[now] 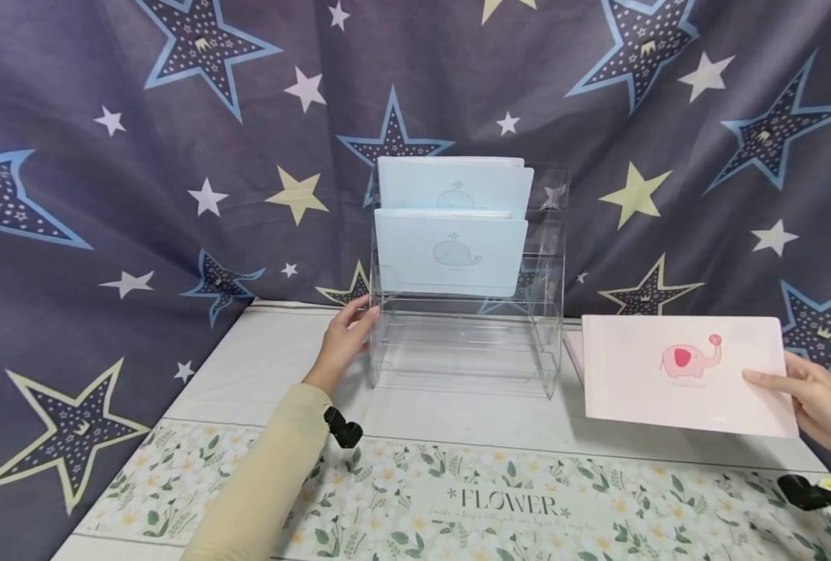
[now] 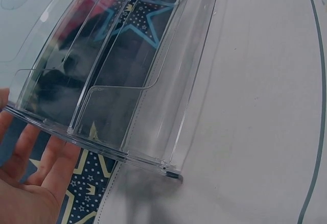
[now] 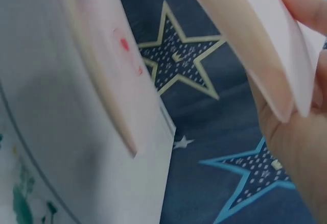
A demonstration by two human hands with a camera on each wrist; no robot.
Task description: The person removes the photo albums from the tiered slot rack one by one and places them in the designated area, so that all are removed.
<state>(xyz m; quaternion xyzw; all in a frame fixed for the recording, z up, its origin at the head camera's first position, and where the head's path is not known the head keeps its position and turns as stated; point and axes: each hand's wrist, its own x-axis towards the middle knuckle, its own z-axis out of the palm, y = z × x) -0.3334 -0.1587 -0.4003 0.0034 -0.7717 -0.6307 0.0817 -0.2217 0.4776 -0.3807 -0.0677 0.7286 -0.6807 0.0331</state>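
My left hand [image 1: 345,343] grips the left side of a clear acrylic display rack [image 1: 457,382]; in the left wrist view its fingers [image 2: 56,157] lie against the outside of the side panel. Two tiers of the rack hold pale blue whale booklets [image 1: 450,257], and the lower tiers hold nothing. Off to the right, my right hand [image 1: 822,397] holds a pink elephant booklet [image 1: 626,374] by its right end, thumb on the front cover. In the right wrist view its lower corner parts into two layers. Another pink booklet [image 3: 102,55] lies on the table below, mostly hidden in the head view.
A white cloth [image 1: 247,374] covers the table, with a floral "FLOWER" band [image 1: 507,499] along the near side. Directly behind the rack hangs a dark star-patterned curtain [image 1: 247,156], which also runs along the left.
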